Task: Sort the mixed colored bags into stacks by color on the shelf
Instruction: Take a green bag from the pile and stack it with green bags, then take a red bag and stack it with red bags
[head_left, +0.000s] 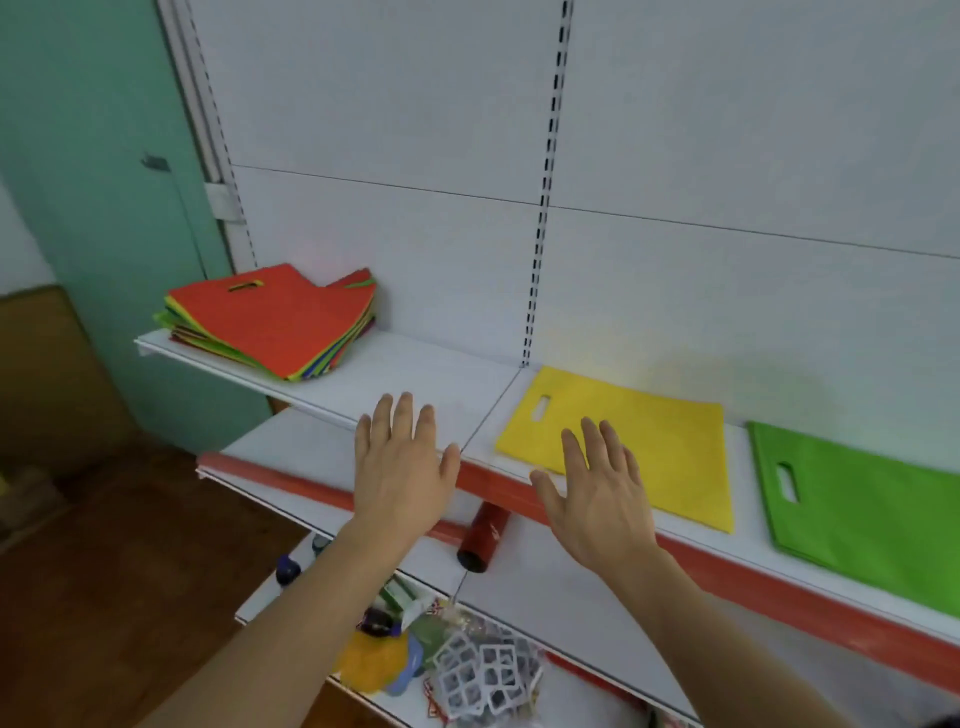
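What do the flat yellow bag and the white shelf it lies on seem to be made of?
The flat yellow bag with a cut-out handle slot looks like matte non-woven fabric or felt: no shine, a soft even surface and a punched handle hole. The white shelf looks like painted sheet metal, smooth and slightly glossy, with a thin straight edge, though laminate cannot be ruled out.
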